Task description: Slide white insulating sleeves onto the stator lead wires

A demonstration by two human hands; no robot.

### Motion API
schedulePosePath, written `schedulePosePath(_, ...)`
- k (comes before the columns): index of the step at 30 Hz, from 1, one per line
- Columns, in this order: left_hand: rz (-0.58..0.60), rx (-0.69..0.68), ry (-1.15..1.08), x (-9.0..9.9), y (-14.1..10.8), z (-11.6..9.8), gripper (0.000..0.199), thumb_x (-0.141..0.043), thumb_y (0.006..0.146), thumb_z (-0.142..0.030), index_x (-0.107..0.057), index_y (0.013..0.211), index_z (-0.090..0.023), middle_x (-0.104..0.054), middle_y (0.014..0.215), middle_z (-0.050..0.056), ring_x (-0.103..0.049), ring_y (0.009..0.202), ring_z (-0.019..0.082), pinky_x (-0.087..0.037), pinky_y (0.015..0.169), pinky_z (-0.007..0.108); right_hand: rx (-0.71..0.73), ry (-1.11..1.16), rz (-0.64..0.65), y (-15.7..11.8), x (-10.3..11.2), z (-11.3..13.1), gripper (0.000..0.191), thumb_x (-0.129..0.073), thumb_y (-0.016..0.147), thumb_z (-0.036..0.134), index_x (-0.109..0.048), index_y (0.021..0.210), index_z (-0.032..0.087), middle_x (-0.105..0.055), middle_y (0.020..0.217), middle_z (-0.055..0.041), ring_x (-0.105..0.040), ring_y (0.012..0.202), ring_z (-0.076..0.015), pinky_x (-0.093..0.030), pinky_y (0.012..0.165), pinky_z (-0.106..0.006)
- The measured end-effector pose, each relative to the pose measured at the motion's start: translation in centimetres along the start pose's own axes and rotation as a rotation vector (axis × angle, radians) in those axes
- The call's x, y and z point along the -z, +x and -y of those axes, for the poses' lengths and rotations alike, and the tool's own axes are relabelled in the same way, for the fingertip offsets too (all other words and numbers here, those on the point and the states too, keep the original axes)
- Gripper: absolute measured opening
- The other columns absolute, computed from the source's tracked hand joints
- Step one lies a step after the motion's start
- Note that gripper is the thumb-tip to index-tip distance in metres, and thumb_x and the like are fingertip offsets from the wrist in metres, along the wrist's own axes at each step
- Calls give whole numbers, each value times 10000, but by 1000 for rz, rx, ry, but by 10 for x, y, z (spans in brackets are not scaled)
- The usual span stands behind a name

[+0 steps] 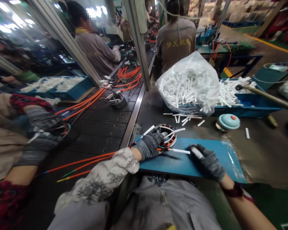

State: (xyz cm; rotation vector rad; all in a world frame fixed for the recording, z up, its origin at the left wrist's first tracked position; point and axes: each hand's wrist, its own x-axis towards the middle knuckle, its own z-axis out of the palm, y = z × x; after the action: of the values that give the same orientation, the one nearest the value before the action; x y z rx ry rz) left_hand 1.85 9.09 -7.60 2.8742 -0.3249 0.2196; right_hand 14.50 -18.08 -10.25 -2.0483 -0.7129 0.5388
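Gripping a wire-wound ring (pixel 174 140) at the far left part of a blue board (pixel 220 159).
The gray-gloved left hand (pixel 150 145) is grasping the ring's left side, while the right hand (pixel 207 161) is curling at the tip of a white sleeve (pixel 180 151) just right of the ring; whether it is pinching anything, I cannot tell. Orange leads (pixel 86 158) are extending left past the left wrist over a dark slatted surface (pixel 112 127). Loose white tubes (pixel 186 120) are lying beyond the board, near a clear bag (pixel 189 83) that is bulging with more. Right of them, a pale blue round container (pixel 228 122) is standing. Far left, a co-worker's gloved hands (pixel 38 147) are holding another ring (pixel 68 130).
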Motion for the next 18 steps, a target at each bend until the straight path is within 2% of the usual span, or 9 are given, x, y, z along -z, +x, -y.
schedulePosePath(2, 47, 10, 32, 0, 7, -4, 595, -705, 781, -431, -565, 1258, -102, -691, 1153, 148, -644, 1107, 287, -321, 1173, 491, 45, -103, -33, -7, -14, -10, 413, -505, 857, 589, -736, 958, 262, -762, 963, -77, -718, 874, -282, -567, 818, -408)
schedulePosePath(5, 65, 34, 79, -2, 10, -16, 555, -709, 787, -430, -581, 1235, -130, -668, 1207, 158, -614, 1157, 289, -388, 1123, 488, 146, -231, -158, -8, -27, -23, 404, -491, 856, 542, -744, 981, 252, -756, 1013, -102, -713, 948, -308, -546, 898, -462)
schedulePosePath(9, 57, 138, 133, -3, -2, -38, 401, -585, 897, -336, -578, 1246, -138, -651, 1238, 168, -616, 1152, 276, -460, 1037, 451, 182, -219, -169, -8, -29, -32, 373, -510, 867, 523, -738, 996, 258, -758, 1010, -83, -719, 943, -284, -557, 904, -442)
schedulePosePath(11, 96, 216, 130, 0, -11, -41, 466, -631, 855, -397, -586, 1231, -125, -680, 1162, 175, -657, 1045, 298, -503, 963, 457, 187, -197, -180, -9, -28, -34, 369, -520, 865, 533, -739, 988, 263, -758, 1011, -80, -720, 941, -286, -560, 909, -446)
schedulePosePath(13, 123, 304, 130, 9, -22, -35, 641, -745, 727, -459, -578, 1241, -113, -695, 1091, 179, -674, 960, 319, -527, 909, 463, 196, -179, -195, -10, -27, -34, 353, -531, 863, 534, -741, 975, 273, -758, 1008, -78, -720, 941, -289, -559, 916, -452)
schedulePosePath(15, 111, 397, 145, 21, -35, -22, 747, -822, 616, -427, -570, 1251, -127, -685, 1114, 178, -665, 992, 330, -527, 912, 449, 199, -161, -210, -10, -28, -34, 339, -536, 865, 532, -742, 967, 282, -759, 1002, -72, -721, 935, -288, -561, 917, -453)
schedulePosePath(18, 79, 592, 149, 43, -62, 2, 693, -821, 606, -402, -583, 1220, -186, -664, 1199, 151, -646, 1085, 313, -518, 936, 405, 209, -147, -221, -10, -30, -35, 331, -539, 864, 529, -746, 955, 288, -762, 985, -67, -724, 921, -288, -566, 914, -454)
